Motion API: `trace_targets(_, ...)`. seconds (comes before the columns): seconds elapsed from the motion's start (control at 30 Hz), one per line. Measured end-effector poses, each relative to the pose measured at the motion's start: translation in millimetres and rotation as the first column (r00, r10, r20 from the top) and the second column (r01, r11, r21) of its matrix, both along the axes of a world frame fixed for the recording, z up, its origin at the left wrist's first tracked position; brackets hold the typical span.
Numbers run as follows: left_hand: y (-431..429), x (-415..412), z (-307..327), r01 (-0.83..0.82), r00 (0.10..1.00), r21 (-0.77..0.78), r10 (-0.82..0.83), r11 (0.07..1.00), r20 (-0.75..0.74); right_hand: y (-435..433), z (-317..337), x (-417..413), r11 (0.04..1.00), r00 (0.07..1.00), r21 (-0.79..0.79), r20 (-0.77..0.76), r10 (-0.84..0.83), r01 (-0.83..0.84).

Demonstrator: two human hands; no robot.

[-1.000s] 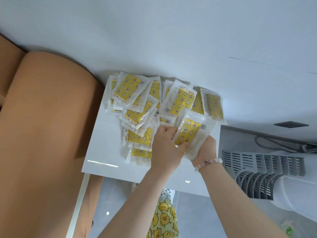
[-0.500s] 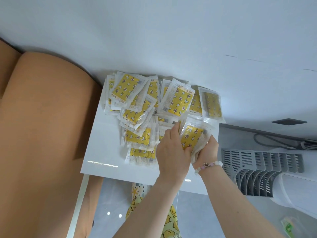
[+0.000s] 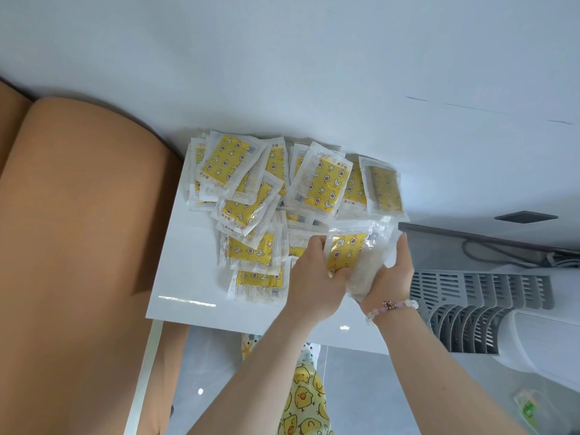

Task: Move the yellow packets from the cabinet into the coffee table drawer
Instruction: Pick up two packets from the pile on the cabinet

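Several yellow packets (image 3: 317,183) in clear wrappers lie in a loose, overlapping heap on the white cabinet top (image 3: 188,255), against the wall. My left hand (image 3: 314,277) and my right hand (image 3: 392,274) together clasp a stack of yellow packets (image 3: 351,259) at the heap's near right side. The left fingers curl over the stack's left edge; the right palm cups its right side. A bead bracelet circles my right wrist. The coffee table drawer is out of view.
A tan sofa back (image 3: 81,246) fills the left, pressed against the cabinet's left edge. A grey slatted appliance (image 3: 489,312) stands at the right, below the cabinet. Behind the heap rises a white wall (image 3: 282,58). Grey floor (image 3: 361,387) shows below.
Both hands have closed in on the stack, squeezing it between them, and it now sits a little lower and more to the right. The heap behind stays as it was.
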State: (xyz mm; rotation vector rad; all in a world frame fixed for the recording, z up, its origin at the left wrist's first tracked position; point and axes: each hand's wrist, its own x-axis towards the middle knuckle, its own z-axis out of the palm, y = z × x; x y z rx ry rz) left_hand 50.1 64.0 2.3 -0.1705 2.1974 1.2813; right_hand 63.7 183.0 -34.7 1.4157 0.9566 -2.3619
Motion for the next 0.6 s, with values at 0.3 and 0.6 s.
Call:
trace_targets(0.3,-22.7,-11.4,22.9,-0.264,0.898,0.361,0.09,0.895,0.432,10.0,16.0,9.6,0.99,0.992,-0.064,-0.025,0.125,-0.126)
trace_targets(0.6,0.5,-65.0,137.7,-0.25,0.871,0.453,-0.006,0.856,0.492,62.6,137.5,-27.2,0.975,0.987,0.163,-0.032,0.159,-0.151)
